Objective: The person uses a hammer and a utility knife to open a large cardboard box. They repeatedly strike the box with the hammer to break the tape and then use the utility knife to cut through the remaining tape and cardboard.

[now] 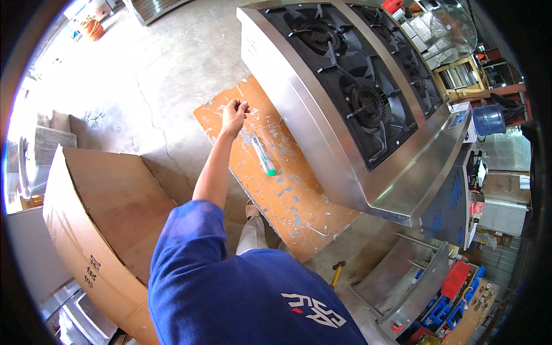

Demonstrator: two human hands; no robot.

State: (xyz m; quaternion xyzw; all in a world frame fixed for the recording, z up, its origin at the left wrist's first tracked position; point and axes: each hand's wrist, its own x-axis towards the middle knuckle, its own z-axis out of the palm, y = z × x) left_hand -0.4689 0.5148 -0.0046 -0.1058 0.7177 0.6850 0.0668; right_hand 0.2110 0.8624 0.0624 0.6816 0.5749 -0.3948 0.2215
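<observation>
My left hand (234, 117) reaches forward over an orange wooden board (299, 207) that lies on the concrete floor. Its fingers are pinched on the top corner of a clear plastic bag (270, 138) resting on the board. Inside the bag lies a white tube with a green cap (264, 156), just beyond and to the right of the hand. My right hand is out of view. My blue shirt (241, 293) fills the lower middle of the picture.
A large stainless steel gas range (322, 132) with black burners overhangs the board's right side. A big cardboard box (103, 230) stands at the left. A yellow-handled hammer (337, 269) lies on the floor below the board. Metal shelving, blue bins and a blue water jug (489, 119) crowd the right.
</observation>
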